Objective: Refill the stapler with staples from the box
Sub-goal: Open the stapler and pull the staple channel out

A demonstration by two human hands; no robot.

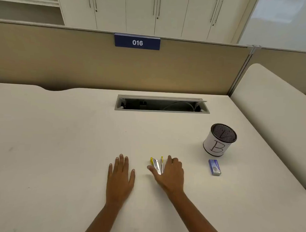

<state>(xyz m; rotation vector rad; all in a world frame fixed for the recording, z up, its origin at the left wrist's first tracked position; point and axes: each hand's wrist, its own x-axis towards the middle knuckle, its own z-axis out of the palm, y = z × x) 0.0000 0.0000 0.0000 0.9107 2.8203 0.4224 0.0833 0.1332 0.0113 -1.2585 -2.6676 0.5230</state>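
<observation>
Left hand (120, 175) flat on pale beige tabletop (59, 147), palm down, fingers spread, grip released, holding nothing. Right hand (169, 174) draped over small yellow-and-silver metal stapler (156, 165), thumb at its left side, fingers along its right; stapler lies hinged open in V. Whether grip is clenched on it: cannot tell. Small blue cardboard staple box (214, 167) lies well right of stapler, just in front of black mesh pen cup with white paper label "B" (219, 139).
</observation>
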